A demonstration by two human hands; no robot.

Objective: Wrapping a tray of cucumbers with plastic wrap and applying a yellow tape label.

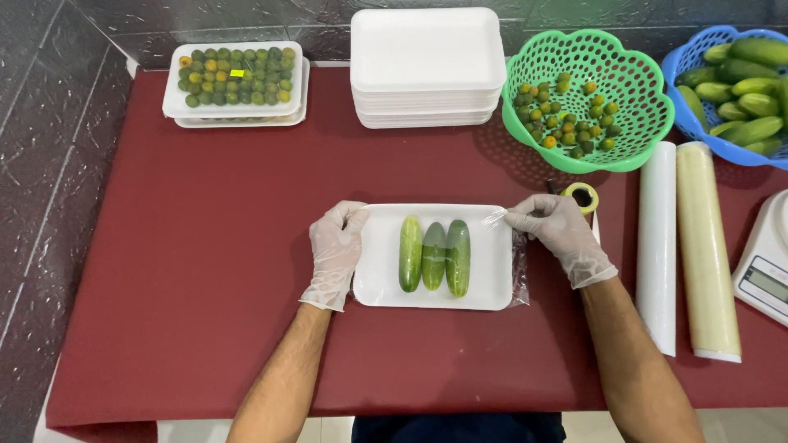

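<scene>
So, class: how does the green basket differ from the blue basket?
The green basket holds small round green and orange fruits; the blue basket holds long cucumbers. The green basket shows whole; the blue basket is cut off by the picture's edge. Both are perforated plastic with scalloped rims, standing on the red table.

Both hands gloved — left (335, 253) flat, right (558, 234) pinching, forearms bare.

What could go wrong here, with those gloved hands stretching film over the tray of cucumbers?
The clear film bunches loosely at the white tray's right edge, so it might wrinkle or cling to itself. The right hand pinches the film at one corner; a hard pull could tear it or tip the tray, which only the left hand steadies. The three cucumbers lie loose and could roll.
</scene>
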